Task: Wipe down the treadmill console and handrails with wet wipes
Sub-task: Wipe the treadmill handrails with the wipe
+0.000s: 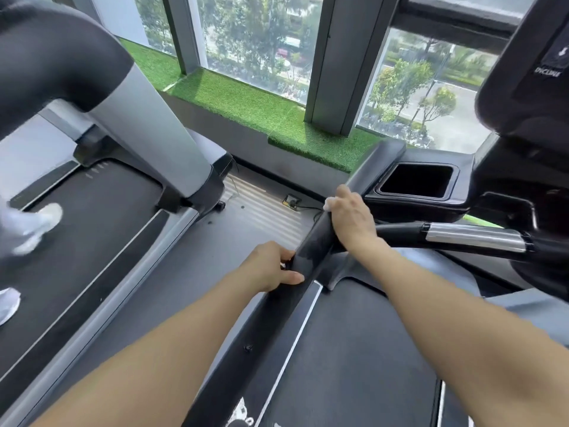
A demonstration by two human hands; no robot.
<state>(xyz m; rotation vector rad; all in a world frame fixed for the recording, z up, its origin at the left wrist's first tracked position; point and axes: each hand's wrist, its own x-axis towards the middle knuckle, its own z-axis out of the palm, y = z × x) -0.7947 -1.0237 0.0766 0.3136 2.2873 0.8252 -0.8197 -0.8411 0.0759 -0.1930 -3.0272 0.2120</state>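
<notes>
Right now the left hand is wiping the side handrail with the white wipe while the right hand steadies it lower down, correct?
Not quite: the hands are swapped. In the head view the right hand presses the white wipe on the side handrail, while the left hand steadies it lower down.

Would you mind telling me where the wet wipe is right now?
The wet wipe sits mid-frame in the head view, mostly hidden under the right hand on the black left handrail, just left of the cup holder.

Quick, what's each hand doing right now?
Left hand: grips the handrail.
Right hand: presses a wet wipe onto the handrail.
</notes>
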